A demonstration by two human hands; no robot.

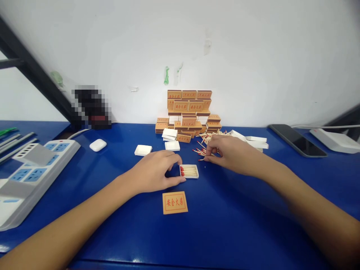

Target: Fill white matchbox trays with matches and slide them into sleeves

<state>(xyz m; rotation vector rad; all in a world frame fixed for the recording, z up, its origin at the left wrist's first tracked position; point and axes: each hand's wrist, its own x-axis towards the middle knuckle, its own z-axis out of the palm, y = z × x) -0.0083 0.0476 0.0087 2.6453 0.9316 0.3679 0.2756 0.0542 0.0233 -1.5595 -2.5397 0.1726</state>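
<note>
A white matchbox tray (189, 176) lies on the blue table, filled with red-tipped matches whose heads point left. The thumb and index finger of my left hand (154, 171) clasp its left end from front and back. My right hand (225, 152) is at the near edge of a loose match pile (209, 137), its fingertips pinched on a match (200, 160) with the red head sticking out to the left. Part of the pile is hidden behind that hand. Nearer to me, an orange matchbox sleeve (174, 203) with red characters lies flat.
Stacked matchboxes (189, 107) stand against the wall. White trays (143, 150) lie before them and more trays (256, 142) at right. A power strip (42, 168) and a white earphone case (98, 145) are at left; a phone (296, 140) and a white device (336, 140) at right.
</note>
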